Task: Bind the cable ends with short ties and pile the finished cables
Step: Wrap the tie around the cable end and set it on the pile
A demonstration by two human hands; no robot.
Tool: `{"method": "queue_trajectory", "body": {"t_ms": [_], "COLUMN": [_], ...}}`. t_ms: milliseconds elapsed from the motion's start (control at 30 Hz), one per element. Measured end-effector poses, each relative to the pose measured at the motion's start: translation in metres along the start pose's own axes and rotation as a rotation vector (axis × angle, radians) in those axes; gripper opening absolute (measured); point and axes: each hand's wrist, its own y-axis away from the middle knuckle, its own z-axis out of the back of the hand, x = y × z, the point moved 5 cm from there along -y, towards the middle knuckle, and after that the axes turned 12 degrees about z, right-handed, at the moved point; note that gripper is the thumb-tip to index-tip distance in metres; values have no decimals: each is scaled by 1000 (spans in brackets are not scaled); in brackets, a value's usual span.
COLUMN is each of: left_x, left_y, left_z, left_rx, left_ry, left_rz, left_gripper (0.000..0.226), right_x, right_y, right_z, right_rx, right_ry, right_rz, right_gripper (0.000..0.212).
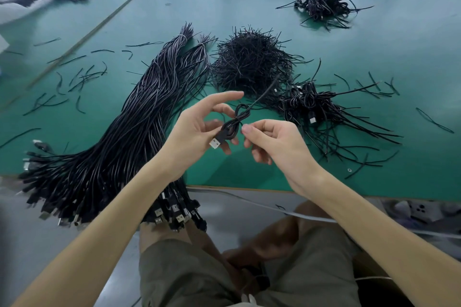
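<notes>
Above the table [399,62] edge, left hand [197,129] grips one looped cable [234,124] near its plug; right hand [272,142] pinches the loop's waist. One loose cable bundle [119,147] left, one tie heap [252,62] mid-table, two finished piles: near pile [314,109], far pile [324,7].

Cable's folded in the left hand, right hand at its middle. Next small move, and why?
Probably twist the right hand to cinch the folded cable at its waist, where it pinches; the tie itself is too thin to tell. The left hand steadies the plug end.
</notes>
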Motion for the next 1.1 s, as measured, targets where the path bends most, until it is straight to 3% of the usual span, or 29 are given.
{"method": "queue_trajectory", "body": {"t_ms": [267,467,567,667,733,967,1100], "left_x": [-8,0,4,4,6,10,18], "left_y": [4,3,2,-2,-5,-9,-5], "left_z": [-3,-6,-8,-11,-11,-5,-4], "left_rx": [-155,-274,-332,-313,-264,-183,-149], "left_ry": [-341,-464,-464,-284,-131,-81,66], "left_rz": [-92,-39,27,135,227,310,361], "left_gripper": [23,7,16,26,30,22,26], "right_x": [5,9,28,51,56,44,42], "right_y": [0,1,4,7,7,3,2], "right_z": [-4,-2,-5,-14,-16,-16,-15], "right_rx": [53,14,36,57,40,216,260], "right_ry": [27,304,668,1197,1325,1200,1188], "right_rz": [81,190,476,872,976,708,667], "right_gripper": [12,15,15,21,22,18,22]}}
